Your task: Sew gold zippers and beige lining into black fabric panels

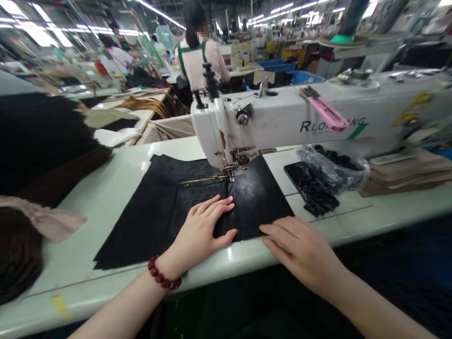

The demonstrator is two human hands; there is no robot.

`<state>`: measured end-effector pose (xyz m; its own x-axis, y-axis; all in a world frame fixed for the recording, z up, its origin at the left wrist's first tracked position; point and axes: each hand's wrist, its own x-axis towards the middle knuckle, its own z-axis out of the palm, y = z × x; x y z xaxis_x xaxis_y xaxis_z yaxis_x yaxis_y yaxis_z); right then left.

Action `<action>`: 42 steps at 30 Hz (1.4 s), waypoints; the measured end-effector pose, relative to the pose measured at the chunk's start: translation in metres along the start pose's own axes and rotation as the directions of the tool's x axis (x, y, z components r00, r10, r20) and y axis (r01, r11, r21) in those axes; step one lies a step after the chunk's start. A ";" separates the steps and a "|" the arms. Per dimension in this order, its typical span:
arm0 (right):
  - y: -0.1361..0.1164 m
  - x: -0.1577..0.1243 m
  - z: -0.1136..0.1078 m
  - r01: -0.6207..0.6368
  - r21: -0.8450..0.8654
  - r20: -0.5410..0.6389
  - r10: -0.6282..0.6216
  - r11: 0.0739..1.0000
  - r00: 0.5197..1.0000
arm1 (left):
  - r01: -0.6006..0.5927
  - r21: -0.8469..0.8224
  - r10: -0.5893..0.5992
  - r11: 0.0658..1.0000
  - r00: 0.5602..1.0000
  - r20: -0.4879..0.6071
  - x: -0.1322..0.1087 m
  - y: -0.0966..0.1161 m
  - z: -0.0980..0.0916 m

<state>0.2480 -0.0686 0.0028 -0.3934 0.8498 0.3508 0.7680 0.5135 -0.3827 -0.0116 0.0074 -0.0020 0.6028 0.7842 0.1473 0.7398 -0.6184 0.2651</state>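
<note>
A black leather-like panel (137, 212) lies under the needle area of a white sewing machine (219, 136). A brass-coloured zipper (203, 180) is set into it, its right end near the presser foot (231, 177). Flat on the panel, left of a vertical seam, rests my left hand (208, 221), fingers stretched and thumb spread. My right hand (300, 247) is at the panel's near right edge. Its fingertips touch the leather, and the thumb sits a little apart below them near the table's front edge. The underside of that hand is hidden.
Right of the panel lie a dark phone-like slab (296, 174), a clear plastic bag (332, 169) with black pieces, and stacked brown sheets (406, 174). Pink thread snips (326, 110) rest on the machine arm. Dark material (42, 141) is piled at left. A person (201, 56) works beyond.
</note>
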 end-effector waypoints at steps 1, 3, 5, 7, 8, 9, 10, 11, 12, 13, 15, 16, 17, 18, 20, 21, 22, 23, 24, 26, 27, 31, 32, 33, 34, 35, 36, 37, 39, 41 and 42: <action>0.006 -0.017 -0.007 -0.063 -0.016 -0.043 0.063 0.998 0.997 | 0.001 0.004 -0.001 1.000 1.000 0.004 0.000 0.000 0.000; 0.025 -0.046 -0.020 -0.204 -0.096 -0.132 0.191 0.974 0.973 | 0.004 0.012 -0.004 1.000 1.000 0.010 0.001 0.000 -0.001; 0.048 -0.064 -0.031 -0.290 -0.213 -0.202 0.248 0.933 0.947 | 0.005 0.020 -0.005 1.000 1.000 0.010 0.001 0.000 -0.001; 0.066 -0.070 -0.038 -0.304 -0.330 -0.218 0.242 0.894 0.946 | 0.004 0.025 -0.004 1.000 1.000 0.001 0.001 -0.001 -0.001; 0.072 -0.070 -0.040 -0.284 -0.383 -0.198 0.222 0.879 0.955 | 0.002 0.026 -0.002 1.000 1.000 -0.003 0.002 -0.001 -0.001; 0.075 -0.069 -0.041 -0.252 -0.431 -0.169 0.197 0.866 0.966 | 0.000 0.026 0.001 1.000 1.000 -0.007 0.002 -0.001 0.000; 0.077 -0.066 -0.042 -0.215 -0.468 -0.137 0.170 0.857 0.976 | -0.001 0.027 0.002 1.000 1.000 -0.008 0.002 -0.001 0.000; 0.078 -0.063 -0.041 -0.180 -0.495 -0.109 0.145 0.850 0.983 | -0.001 0.028 0.001 1.000 1.000 -0.008 0.002 -0.002 0.001; 0.078 -0.060 -0.041 -0.159 -0.513 -0.093 0.129 0.843 0.987 | -0.001 0.029 0.001 1.000 1.000 -0.007 0.002 -0.002 0.001; 0.077 -0.058 -0.040 -0.148 -0.524 -0.088 0.119 0.839 0.989 | 0.000 0.030 0.000 1.000 1.000 -0.006 0.002 -0.002 0.002; 0.078 -0.055 -0.039 -0.133 -0.534 -0.076 0.109 0.835 0.991 | 0.001 0.031 0.000 1.000 1.000 -0.008 0.002 -0.003 0.002; 0.078 -0.055 -0.038 -0.127 -0.536 -0.071 0.106 0.835 0.992 | -0.001 0.030 0.001 1.000 1.000 -0.010 0.002 -0.003 0.002; 0.079 -0.055 -0.037 -0.125 -0.534 -0.071 0.104 0.836 0.992 | -0.002 0.029 0.002 1.000 1.000 -0.012 0.003 -0.003 0.002; 0.081 -0.055 -0.036 -0.131 -0.526 -0.079 0.105 0.840 0.991 | -0.003 0.028 0.003 1.000 1.000 -0.013 0.003 -0.003 0.002; 0.082 -0.057 -0.035 -0.176 -0.499 -0.136 0.124 0.848 0.983 | -0.005 0.024 0.005 1.000 1.000 -0.012 0.003 -0.003 0.001; 0.082 -0.058 -0.035 -0.205 -0.485 -0.174 0.136 0.850 0.975 | -0.006 0.023 0.006 1.000 1.000 -0.009 0.003 -0.003 0.001; 0.080 -0.059 -0.036 -0.233 -0.473 -0.211 0.148 0.850 0.966 | -0.006 0.021 0.006 1.000 1.000 -0.005 0.003 -0.003 0.001; 0.077 -0.060 -0.037 -0.258 -0.464 -0.246 0.157 0.848 0.957 | -0.006 0.020 0.006 1.000 1.000 -0.001 0.003 -0.003 0.001; 0.073 -0.061 -0.039 -0.284 -0.454 -0.280 0.167 0.844 0.945 | -0.006 0.017 0.006 1.000 1.000 0.003 0.003 -0.002 0.001; 0.059 -0.059 -0.042 -0.339 -0.406 -0.344 0.202 0.849 0.917 | -0.001 0.008 0.001 1.000 1.000 0.010 0.002 -0.001 0.001; 0.050 -0.057 -0.042 -0.366 -0.356 -0.365 0.233 0.860 0.901 | 0.002 0.000 -0.002 1.000 1.000 0.011 0.002 0.000 0.000; 0.008 -0.026 -0.024 -0.400 -0.053 -0.261 0.374 0.915 0.890 | 0.014 -0.035 -0.014 0.999 1.000 0.007 0.000 0.004 -0.003; -0.002 -0.014 -0.015 -0.397 0.012 -0.196 0.391 0.918 0.899 | 0.015 -0.038 -0.014 0.999 1.000 0.010 -0.001 0.005 -0.004; -0.010 -0.001 -0.005 -0.397 0.058 -0.132 0.401 0.916 0.906 | 0.014 -0.037 -0.014 0.999 1.000 0.016 -0.002 0.005 -0.004; -0.017 0.012 0.005 -0.403 0.079 -0.078 0.409 0.912 0.909 | 0.013 -0.034 -0.012 0.999 1.000 0.025 -0.002 0.005 -0.004; -0.023 0.024 0.014 -0.416 0.073 -0.032 0.419 0.906 0.907 | 0.010 -0.029 -0.009 1.000 0.999 0.034 -0.002 0.005 -0.004; -0.026 0.034 0.021 -0.427 0.049 0.012 0.427 0.903 0.904 | 0.007 -0.024 -0.006 1.000 0.999 0.041 -0.003 0.005 -0.004; -0.028 0.043 0.026 -0.433 0.022 0.056 0.431 0.901 0.901 | 0.006 -0.021 -0.005 1.000 0.999 0.044 -0.003 0.005 -0.004; -0.024 0.052 0.027 -0.417 -0.008 0.144 0.413 0.909 0.899 | 0.007 -0.023 -0.006 1.000 0.999 0.043 -0.003 0.005 -0.004; -0.014 0.054 0.019 -0.340 0.014 0.195 0.331 0.940 0.923 | 0.011 -0.033 -0.010 0.999 0.999 0.033 -0.003 0.005 -0.004; -0.007 0.053 0.014 -0.269 0.034 0.196 0.257 0.963 0.946 | 0.012 -0.040 -0.011 0.999 1.000 0.029 -0.003 0.005 -0.004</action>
<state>0.2151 -0.0254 0.0124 -0.2737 0.9595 0.0661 0.8279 0.2701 -0.4916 -0.0109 0.0026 0.0029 0.6031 0.7890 0.1170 0.7343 -0.6065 0.3049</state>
